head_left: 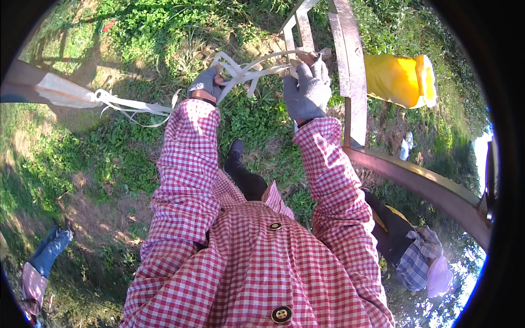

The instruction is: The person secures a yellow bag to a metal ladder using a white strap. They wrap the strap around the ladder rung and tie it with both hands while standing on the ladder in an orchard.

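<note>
My left hand (pixel 205 83), in a grey glove with bare fingertips, is closed on a looped, tangled white strap (pixel 234 70). The strap is flat and thin, and it runs across to my right hand (pixel 308 89), gloved the same way. The fingers of that hand pinch the strap close to a metal frame (pixel 354 71). Between the hands, the strap crosses over itself and one short end hangs down. A second bunch of white straps (pixel 136 106) is tied to the end of a metal bar (pixel 60 87) at the left and trails toward my left sleeve.
Grass and low green plants (pixel 109 147) cover the ground. Beyond the frame at the right lies a yellow sack (pixel 391 79). A curved metal rail (pixel 421 177) runs along my right. One person (pixel 418 257) is at the lower right, another (pixel 46 257) at the lower left.
</note>
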Motion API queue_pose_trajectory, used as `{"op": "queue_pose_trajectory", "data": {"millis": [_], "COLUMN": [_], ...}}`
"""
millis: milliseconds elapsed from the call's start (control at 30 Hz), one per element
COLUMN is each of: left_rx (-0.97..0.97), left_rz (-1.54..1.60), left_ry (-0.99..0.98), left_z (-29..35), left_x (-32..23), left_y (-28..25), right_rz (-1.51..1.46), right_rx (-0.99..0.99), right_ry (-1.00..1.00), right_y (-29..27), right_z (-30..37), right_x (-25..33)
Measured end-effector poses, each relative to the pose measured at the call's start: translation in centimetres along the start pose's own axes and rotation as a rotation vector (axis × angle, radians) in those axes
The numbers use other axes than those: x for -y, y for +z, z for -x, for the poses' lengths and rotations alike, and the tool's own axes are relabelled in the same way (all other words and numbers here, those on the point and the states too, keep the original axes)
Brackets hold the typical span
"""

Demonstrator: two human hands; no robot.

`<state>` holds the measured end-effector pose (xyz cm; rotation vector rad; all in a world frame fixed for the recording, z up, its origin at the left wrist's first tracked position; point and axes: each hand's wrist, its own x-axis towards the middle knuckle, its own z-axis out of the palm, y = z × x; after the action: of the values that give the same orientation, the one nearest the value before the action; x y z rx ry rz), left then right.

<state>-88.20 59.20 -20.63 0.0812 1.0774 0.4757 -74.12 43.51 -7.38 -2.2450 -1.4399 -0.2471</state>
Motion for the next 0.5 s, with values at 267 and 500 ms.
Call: {"op": "queue_pose_trajectory", "data": {"millis": [267, 500], "left_rx": [-0.080, -0.182], "left_rz": [-1.799, -1.129], "left_ry": [0.245, 0.513], "left_z": [-0.6, 0.4], "left_x": [1.6, 2.4], "left_y": [-0.9, -3.3], "right_rz": [-1.302, -1.868], "right_rx": [0.086, 0.230], "right_ry": [1.247, 1.150], "right_y": [11.1, 13.7], "right_z": [8.3, 7.6], "right_x": [-0.8, 5.0]}}
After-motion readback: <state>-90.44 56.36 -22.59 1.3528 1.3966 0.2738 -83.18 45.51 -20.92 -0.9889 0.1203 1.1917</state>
